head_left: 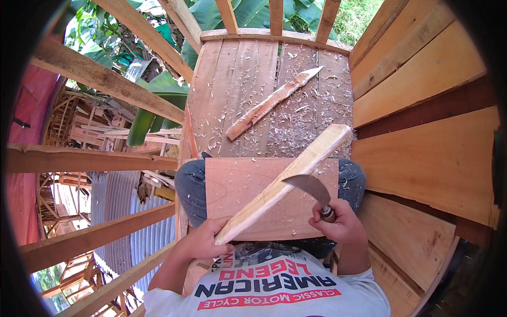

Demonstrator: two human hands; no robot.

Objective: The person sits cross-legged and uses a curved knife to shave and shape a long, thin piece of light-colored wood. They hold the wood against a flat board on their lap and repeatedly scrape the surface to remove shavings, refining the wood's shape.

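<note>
My left hand grips the near end of a long pale wooden stick that slants up to the right across a flat reddish board lying on my lap. My right hand holds the handle of a curved knife, whose dark blade rests against the stick's right edge about halfway along. Both hands sit just above my knees, which are in dark trousers.
A plank floor strewn with wood shavings stretches ahead, with a second carved stick lying on it. Wooden wall planks rise on the right. Open timber rails on the left drop to a corrugated metal roof and banana leaves.
</note>
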